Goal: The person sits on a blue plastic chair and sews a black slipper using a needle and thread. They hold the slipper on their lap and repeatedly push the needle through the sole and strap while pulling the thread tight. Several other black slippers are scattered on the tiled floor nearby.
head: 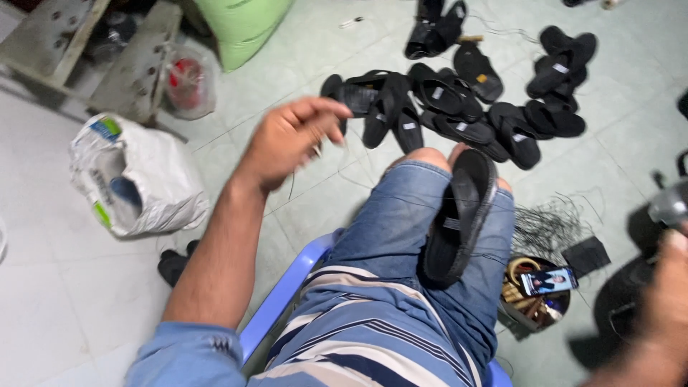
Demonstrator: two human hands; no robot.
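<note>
I sit on a blue plastic chair (283,294) in denim shorts. A black sandal (459,215) lies tilted between my thighs, with neither hand on it. My left hand (290,140) is raised over the floor to the left of my knee. Its fingers are curled together, and a thin dark thread (291,183) trails down from them. My right hand (663,301) is blurred at the lower right edge. A grey object (670,204) sits just above it, and I cannot tell whether the hand holds it.
Several black sandals (459,107) lie heaped on the tiled floor ahead. A round tin (534,304) with a phone (548,281) on it stands by my right leg, near loose black threads (548,226). A white sack (136,175) and a green sack (240,25) sit to the left.
</note>
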